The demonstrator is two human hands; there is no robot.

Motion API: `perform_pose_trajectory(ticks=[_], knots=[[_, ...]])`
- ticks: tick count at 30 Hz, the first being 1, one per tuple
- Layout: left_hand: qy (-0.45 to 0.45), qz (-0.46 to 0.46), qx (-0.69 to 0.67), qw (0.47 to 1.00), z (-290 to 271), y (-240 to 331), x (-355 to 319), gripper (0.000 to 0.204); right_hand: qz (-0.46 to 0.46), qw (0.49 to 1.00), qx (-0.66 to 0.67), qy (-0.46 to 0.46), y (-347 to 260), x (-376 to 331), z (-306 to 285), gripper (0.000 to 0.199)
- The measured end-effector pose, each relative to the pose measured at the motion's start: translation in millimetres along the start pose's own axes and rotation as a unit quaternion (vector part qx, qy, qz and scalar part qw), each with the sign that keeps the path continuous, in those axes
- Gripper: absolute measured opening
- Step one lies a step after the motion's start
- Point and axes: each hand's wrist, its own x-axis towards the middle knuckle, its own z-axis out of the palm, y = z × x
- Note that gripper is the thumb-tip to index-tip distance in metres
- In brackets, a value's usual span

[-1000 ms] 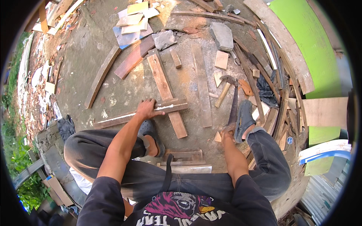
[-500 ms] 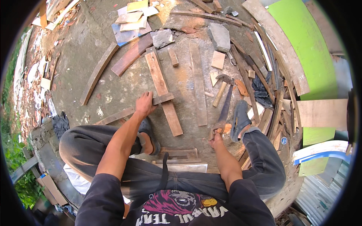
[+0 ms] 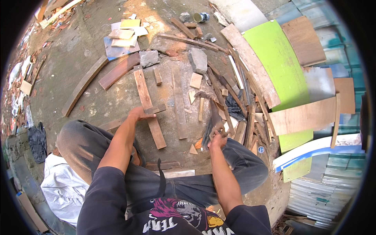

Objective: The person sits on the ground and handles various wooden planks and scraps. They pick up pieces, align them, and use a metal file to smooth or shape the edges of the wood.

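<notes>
My left hand [image 3: 136, 113] is closed on a short wooden strip [image 3: 157, 109], which lies across a longer brown plank [image 3: 143, 91] on the ground. Its thumb points along the strip toward the plank. In my right hand [image 3: 217, 140] is the handle of a handsaw [image 3: 216, 117], whose dark blade points away from me. The saw is held beside my bent right leg, apart from the strip. A claw hammer [image 3: 201, 109] with a wooden handle lies just left of the blade.
Another plank [image 3: 179, 102] lies between the brown plank and the hammer. Grey stone blocks [image 3: 197, 60] and small wood offcuts [image 3: 196, 80] sit farther off. Scrap timber [image 3: 250, 129] is heaped at the right, by a green panel [image 3: 280, 58]. A white cloth [image 3: 62, 188] lies at my left.
The view has swung to the right. My right hand has moved rightward and away from me with the saw, nearer my right leg. My left hand stays at the strip.
</notes>
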Motion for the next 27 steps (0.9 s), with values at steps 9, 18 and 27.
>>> perform_pose_trajectory(ticks=[9, 18, 27], knots=[[0.153, -0.079, 0.168, 0.971, 39.0, -7.3, -19.4, 0.099, -0.06, 0.961, 0.011, -0.271, -185.8, -128.7, -50.3, 0.055], [0.193, -0.05, 0.124, 0.972, 54.0, -24.1, -22.8, 0.083, -0.127, 0.909, -0.028, -0.397, -136.2, -183.6, -33.5, 0.019], [0.111, -0.026, 0.124, 0.986, 30.4, -21.4, -22.6, 0.081, -0.001, 0.883, 0.004, -0.47, -92.5, -186.3, 5.2, 0.014]])
